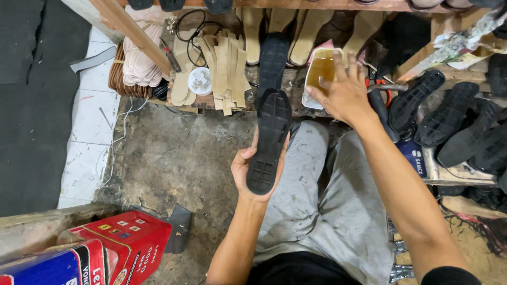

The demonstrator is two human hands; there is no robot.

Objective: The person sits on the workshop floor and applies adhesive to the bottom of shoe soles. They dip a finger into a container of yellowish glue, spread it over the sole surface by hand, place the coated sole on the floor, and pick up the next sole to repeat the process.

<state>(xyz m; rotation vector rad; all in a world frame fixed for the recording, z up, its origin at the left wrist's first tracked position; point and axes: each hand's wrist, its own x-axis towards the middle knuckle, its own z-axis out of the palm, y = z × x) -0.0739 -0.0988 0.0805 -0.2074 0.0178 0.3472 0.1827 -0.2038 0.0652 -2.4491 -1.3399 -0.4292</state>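
Two hands are in my view, and each is busy with a different thing. My left hand (248, 171) is closed around a black rubber shoe sole (269, 141); the fingers wrap its edges from below, and the sole stands out long and flat, its patterned side turned up to me, the far end pointing away. It is in the middle of the scene, above my grey trousers (322, 206) and the dirty floor (174, 158).

My right hand (342, 92) is stretched far forward, fingers spread wide, and it rests over a plastic container of yellow-brown glue (318, 71). It touches the container's right edge, but I cannot tell if it really grips it.

Just left of the container a second black sole (273, 58) leans on the low wooden shelf (206, 103). More to the left on this shelf stands a bundle of tan insole pieces (224, 68), then a stack of pale pink insoles (138, 63). At the right several black soles (449, 116) lie in a pile, well apart from the one I hold. Near me, at the left, is a red cardboard box (129, 240).
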